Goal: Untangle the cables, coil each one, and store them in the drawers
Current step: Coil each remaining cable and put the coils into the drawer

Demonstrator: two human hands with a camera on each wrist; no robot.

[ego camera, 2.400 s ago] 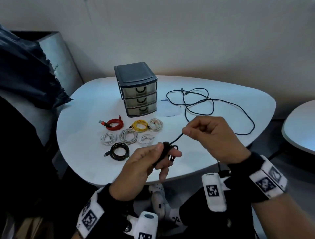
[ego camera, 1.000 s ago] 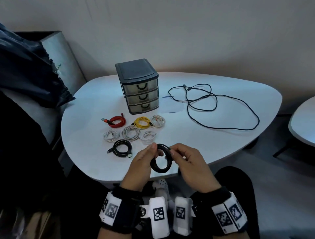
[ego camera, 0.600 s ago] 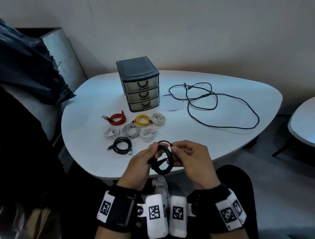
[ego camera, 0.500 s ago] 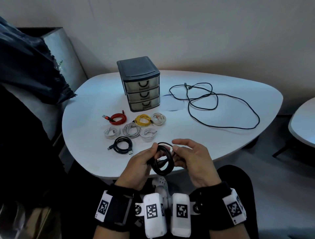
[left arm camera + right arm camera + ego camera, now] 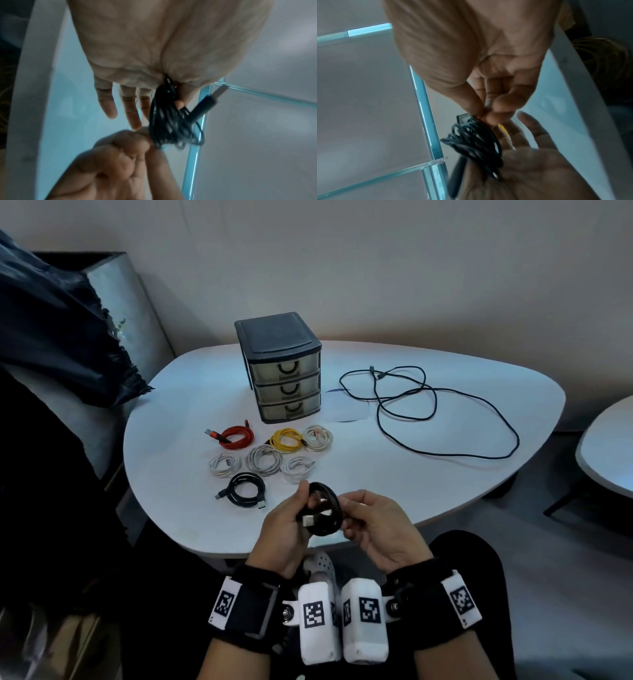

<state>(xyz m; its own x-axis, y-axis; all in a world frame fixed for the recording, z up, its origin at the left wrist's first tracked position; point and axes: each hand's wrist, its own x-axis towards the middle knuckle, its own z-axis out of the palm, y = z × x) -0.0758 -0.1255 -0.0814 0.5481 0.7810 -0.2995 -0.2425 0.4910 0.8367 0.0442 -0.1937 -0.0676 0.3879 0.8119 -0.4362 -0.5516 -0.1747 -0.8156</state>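
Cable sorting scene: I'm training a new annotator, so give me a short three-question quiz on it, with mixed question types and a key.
1. True or false: all three drawers of the drawer unit are closed.
2. How many coiled cables lie on the table?
3. Multiple choice: the black coil held between the left hand and the right hand is: A) lying on the table, B) lifted near the table's front edge, C) inside a drawer.

Key: 1 true. 2 seven, beside the uncoiled long black cable. 3 B.

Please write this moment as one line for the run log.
coiled black cable | left hand: holds | right hand: pinches | three-drawer plastic organizer: closed | loose black cable: uncoiled
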